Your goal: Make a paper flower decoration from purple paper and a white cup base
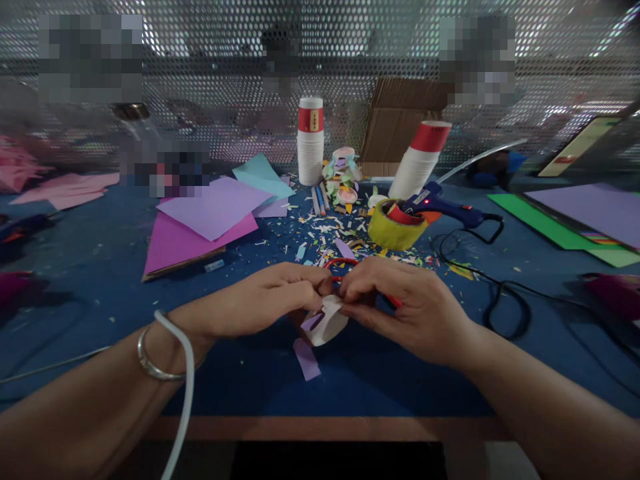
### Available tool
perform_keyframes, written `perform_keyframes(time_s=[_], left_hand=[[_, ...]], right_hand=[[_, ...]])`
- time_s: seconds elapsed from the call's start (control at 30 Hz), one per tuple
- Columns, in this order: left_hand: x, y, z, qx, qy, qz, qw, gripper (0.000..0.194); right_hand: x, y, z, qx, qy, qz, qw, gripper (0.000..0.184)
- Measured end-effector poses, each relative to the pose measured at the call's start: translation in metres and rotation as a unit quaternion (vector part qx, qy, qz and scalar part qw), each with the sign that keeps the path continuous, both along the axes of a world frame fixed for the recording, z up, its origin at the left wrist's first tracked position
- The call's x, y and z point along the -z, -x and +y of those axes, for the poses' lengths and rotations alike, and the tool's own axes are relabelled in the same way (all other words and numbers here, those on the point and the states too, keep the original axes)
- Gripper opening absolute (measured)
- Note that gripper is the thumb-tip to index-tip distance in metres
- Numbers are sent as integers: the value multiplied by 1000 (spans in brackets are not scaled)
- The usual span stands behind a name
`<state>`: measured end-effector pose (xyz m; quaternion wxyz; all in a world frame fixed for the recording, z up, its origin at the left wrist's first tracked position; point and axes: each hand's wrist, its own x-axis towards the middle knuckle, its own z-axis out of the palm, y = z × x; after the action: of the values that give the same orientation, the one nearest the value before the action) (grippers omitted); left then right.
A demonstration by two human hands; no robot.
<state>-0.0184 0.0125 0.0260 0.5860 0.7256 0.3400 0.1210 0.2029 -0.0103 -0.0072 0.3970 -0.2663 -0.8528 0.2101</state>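
Both hands meet over the near middle of the blue table [90, 267]. My left hand [265, 297] is closed, its fingers pinching a white paper cup [327, 323] that lies tilted with a purple paper strip [306, 357] stuck to it and hanging below. My right hand [400, 303] is closed too, pinching the cup's rim from the other side. Red-handled scissors [343, 263] lie just behind the fingers, partly hidden. A metal bangle [150, 363] circles my left wrist, with a white cable [183, 387] across it.
Purple and pink paper sheets [210, 217] lie to the left. Two stacks of cups [311, 143] [417, 163], a yellow tape roll [395, 227], a blue glue gun [445, 207] with its black cord [505, 300], and scattered paper scraps [330, 233] fill the back. A perforated screen stands behind.
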Motion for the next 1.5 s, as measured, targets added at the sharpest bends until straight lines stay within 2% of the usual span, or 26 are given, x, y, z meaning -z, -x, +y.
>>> perform_keyframes(time_s=[0.2,0.4,0.67,0.77,1.03,1.2,1.33,1.5], left_hand=[[3,1,-5,17,7,-13,1000,27],[8,4,-3,5,-27,-37,999,16],[8,8,3,-1,-145,0,989,15],[9,8,3,-6,-155,-6,988,15],[4,1,4,-73,-97,-66,990,7],[3,1,7,-67,-51,-77,994,5],[6,2,10,-72,-19,-91,993,8],[11,3,13,-143,65,-152,976,19]], right_hand=[[-1,0,0,15,30,-8,999,9],[-1,-1,-1,46,3,-19,999,14],[-2,-4,0,66,-47,-22,996,21],[-2,-5,0,76,-55,-21,995,22],[0,-5,0,99,-67,-21,993,26],[0,-6,1,106,-59,-6,993,27],[-1,-6,1,118,-62,-2,991,31],[-3,-5,0,131,-76,18,988,31]])
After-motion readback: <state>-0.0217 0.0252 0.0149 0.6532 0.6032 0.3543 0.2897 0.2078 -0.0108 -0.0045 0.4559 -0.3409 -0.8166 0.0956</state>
